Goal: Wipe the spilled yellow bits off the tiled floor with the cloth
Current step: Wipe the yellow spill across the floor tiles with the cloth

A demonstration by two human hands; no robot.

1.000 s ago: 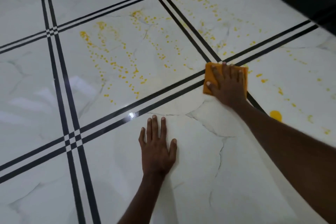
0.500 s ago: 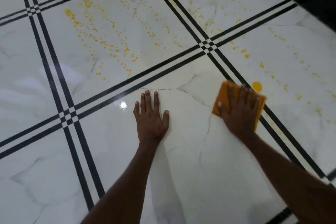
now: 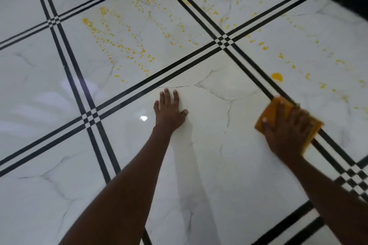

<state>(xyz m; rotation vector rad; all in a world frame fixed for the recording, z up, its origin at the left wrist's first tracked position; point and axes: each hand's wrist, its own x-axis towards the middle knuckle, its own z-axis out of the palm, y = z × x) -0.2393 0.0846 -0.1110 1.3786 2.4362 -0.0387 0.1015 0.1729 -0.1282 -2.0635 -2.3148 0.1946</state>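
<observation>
While the cloth (image 3: 275, 112) was up at the crossing of the black lines a second ago, it now lies nearer to the person, across the double line at the right, and the right hand (image 3: 286, 127) presses it flat with spread fingers, not curled around it. This pull seems to have cleaned only a narrow path, because the big yellow drop (image 3: 277, 77) and the yellow bits (image 3: 127, 45) on the far tiles of the floor (image 3: 59, 195) are not touched yet, so most wiping remains. The left hand (image 3: 169, 111) stays flat and open on the near tile as support.
</observation>
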